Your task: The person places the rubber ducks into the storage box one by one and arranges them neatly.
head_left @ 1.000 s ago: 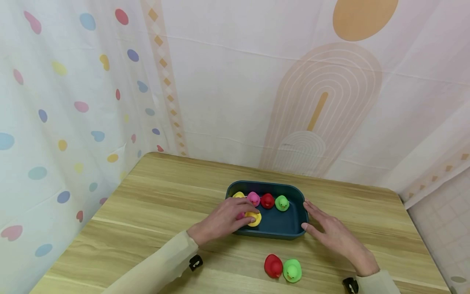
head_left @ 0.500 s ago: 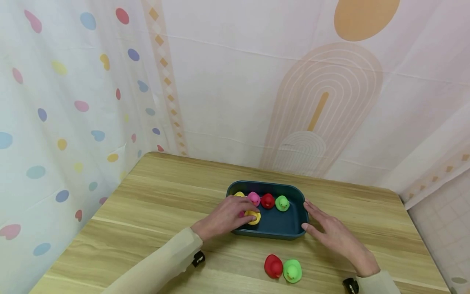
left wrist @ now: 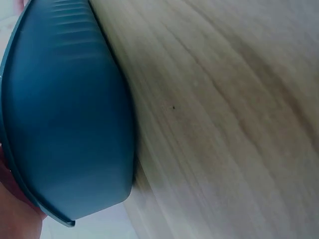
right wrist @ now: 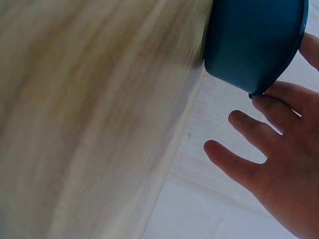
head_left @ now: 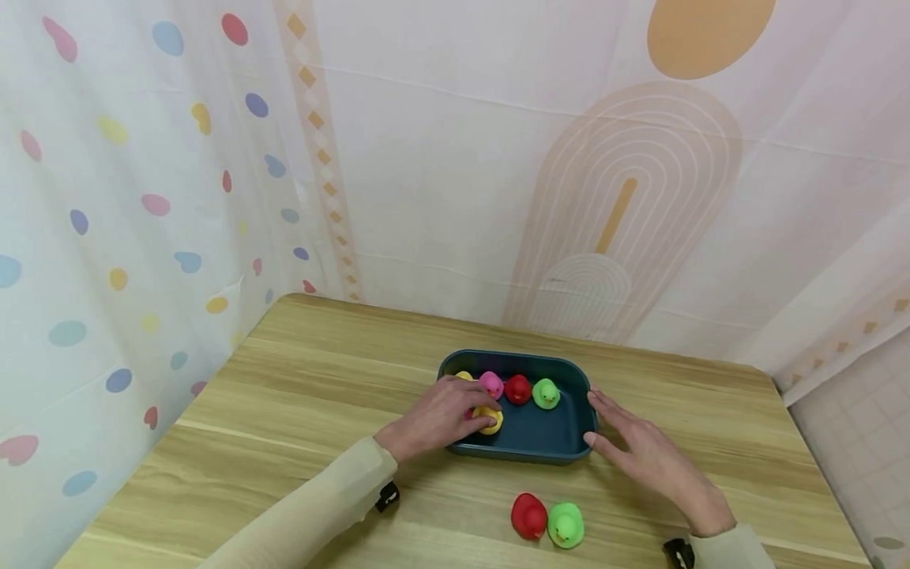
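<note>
A dark blue tray (head_left: 543, 439) rests on the wooden table with several toy ducks in it. My left hand (head_left: 442, 416) reaches over its left part, thumb and fingers pinching a yellow duck (head_left: 488, 423) in the front row. Partly covered by that hand is a pink duck (head_left: 468, 414). Along the back stand a yellow duck (head_left: 464, 376), a pink duck (head_left: 491, 385), a red duck (head_left: 518, 390) and a green duck (head_left: 547, 393). At the tray's right end, my right hand (head_left: 645, 449) has its fingers spread, fingertips at the rim, as the right wrist view (right wrist: 294, 134) also shows.
In front of the tray, another red duck (head_left: 529, 516) and another green duck (head_left: 565, 525) sit side by side on the table (head_left: 341, 356). Patterned curtains (head_left: 441, 174) hang behind the table and along its left side.
My left hand has shifted slightly left with the yellow duck, bringing it closer to the pink one in the front row. The right hand stays at the tray's end.
</note>
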Tool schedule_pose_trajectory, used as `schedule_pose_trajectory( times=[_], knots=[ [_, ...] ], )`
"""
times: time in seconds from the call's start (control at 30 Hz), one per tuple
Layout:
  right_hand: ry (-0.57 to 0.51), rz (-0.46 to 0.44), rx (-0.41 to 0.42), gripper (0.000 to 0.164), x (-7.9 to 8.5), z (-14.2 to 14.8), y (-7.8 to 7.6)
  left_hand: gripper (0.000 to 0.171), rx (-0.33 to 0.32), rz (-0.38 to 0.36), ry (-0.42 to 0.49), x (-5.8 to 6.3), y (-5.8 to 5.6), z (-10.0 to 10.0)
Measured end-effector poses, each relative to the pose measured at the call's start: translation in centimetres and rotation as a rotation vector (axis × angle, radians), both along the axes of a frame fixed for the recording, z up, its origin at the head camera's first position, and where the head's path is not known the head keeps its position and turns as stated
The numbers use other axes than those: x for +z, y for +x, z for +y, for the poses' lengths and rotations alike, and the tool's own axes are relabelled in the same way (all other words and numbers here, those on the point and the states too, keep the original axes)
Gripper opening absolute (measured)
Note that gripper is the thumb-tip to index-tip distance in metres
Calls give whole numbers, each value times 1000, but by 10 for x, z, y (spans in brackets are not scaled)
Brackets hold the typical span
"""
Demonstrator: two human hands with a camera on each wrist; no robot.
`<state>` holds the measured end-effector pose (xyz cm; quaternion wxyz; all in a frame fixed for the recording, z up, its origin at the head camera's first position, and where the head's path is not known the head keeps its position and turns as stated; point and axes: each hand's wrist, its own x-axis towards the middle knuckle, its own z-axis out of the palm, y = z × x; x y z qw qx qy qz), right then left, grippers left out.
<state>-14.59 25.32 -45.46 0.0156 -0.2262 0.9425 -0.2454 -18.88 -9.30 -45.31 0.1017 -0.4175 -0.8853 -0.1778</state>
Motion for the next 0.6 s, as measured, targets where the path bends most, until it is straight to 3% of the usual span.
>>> schedule_pose_trajectory(
  times=[0.27,0.6],
  knots=[
    [-6,10,4,70,-1,0,0,18,-26,-59,55,-2,-5,0],
    [4,14,5,70,-2,0,-1,18,-26,-58,38,-3,-9,2]
  ],
)
